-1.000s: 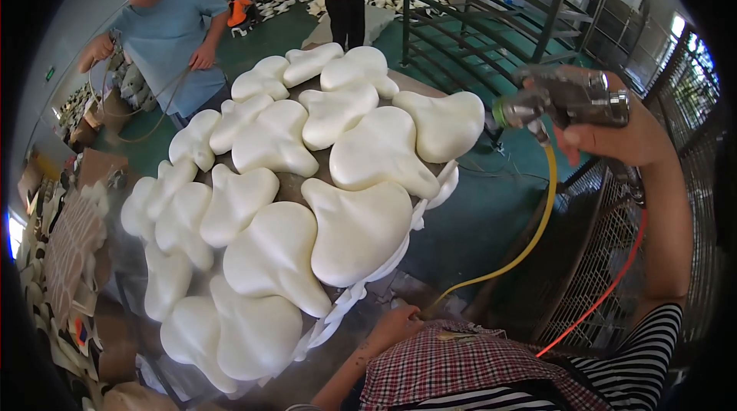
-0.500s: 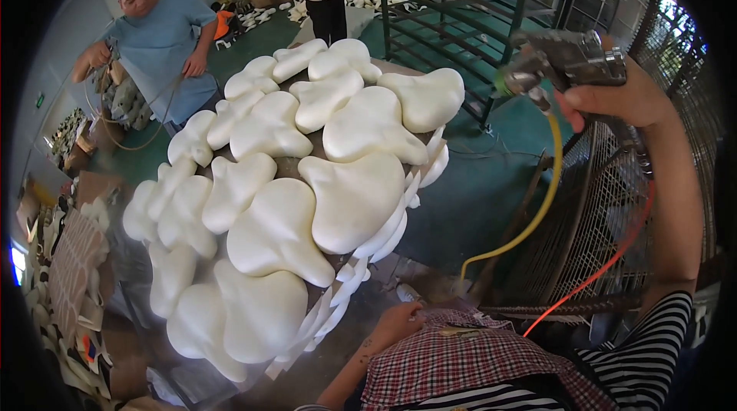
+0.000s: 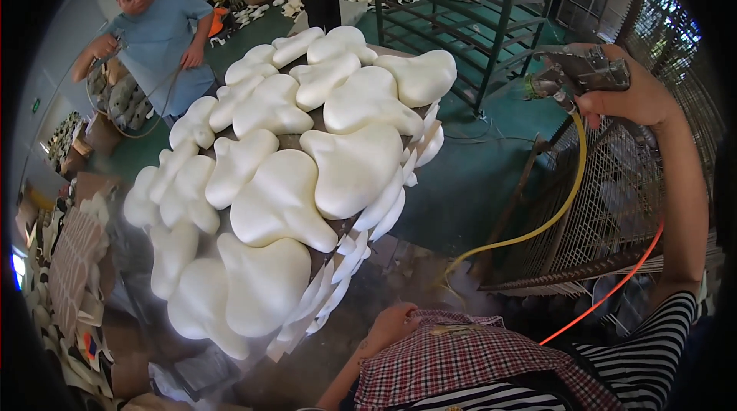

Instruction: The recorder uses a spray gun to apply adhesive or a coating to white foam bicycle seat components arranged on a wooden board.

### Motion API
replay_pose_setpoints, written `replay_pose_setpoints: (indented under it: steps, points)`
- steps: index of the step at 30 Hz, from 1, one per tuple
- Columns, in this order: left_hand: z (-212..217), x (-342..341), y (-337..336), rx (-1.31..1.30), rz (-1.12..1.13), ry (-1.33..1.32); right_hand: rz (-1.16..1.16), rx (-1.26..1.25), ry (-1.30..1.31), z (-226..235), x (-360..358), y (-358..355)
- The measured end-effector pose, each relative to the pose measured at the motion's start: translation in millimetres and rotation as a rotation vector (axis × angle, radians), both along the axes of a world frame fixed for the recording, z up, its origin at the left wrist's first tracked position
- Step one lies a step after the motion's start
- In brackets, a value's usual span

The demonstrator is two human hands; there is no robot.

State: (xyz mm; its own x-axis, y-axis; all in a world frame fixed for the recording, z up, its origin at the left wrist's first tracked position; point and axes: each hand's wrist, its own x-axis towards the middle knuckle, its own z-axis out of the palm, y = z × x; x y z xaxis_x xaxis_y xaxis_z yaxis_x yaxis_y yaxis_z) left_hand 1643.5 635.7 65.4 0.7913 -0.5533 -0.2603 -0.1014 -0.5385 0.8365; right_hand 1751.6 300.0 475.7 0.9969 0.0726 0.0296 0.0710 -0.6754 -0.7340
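My right hand (image 3: 633,96) is wrapped round a metal spray gun (image 3: 580,73), raised at the right, its nozzle pointing left towards the pads. A yellow hose (image 3: 572,196) and a red hose (image 3: 606,307) run down from the gun side. Left of it, apart from the gun, many smooth cream-white foam pads (image 3: 357,169), shaped like bicycle saddles, cover a stand, with more along its near right side. My left hand (image 3: 393,324) is low by my checked apron (image 3: 453,357), its fingers curled and partly hidden; what they hold, if anything, does not show.
Across the pads a person in a blue top (image 3: 157,31) holds a thin hose. Another stands at the back. A dark metal rack (image 3: 461,19) is behind, a mesh-covered frame (image 3: 583,204) at right. Cartons and scraps (image 3: 73,273) pile up at left.
My right hand and the spray gun have moved slightly right and down. The pads sit a little higher in the view. My left hand stays by the apron.
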Motion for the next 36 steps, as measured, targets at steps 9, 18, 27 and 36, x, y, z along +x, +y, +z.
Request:
replay_pose_setpoints:
  steps: [9,18,27,36]
  points:
    - [6.7,-29.6,45.6,0.074,0.029,0.085,0.016,-0.014,-0.132,6.7,-14.3,37.1]
    - [-8.3,-61.1,98.7,0.18,0.071,0.052,-0.005,0.007,-0.075,4.8,-27.8,58.0]
    - [-13.4,-63.7,95.2,0.113,0.054,0.045,0.149,0.094,-0.029,-10.6,-29.5,101.0]
    - [-10.7,-70.7,105.4,0.167,0.042,0.133,0.153,0.101,0.055,4.6,-61.2,86.1]
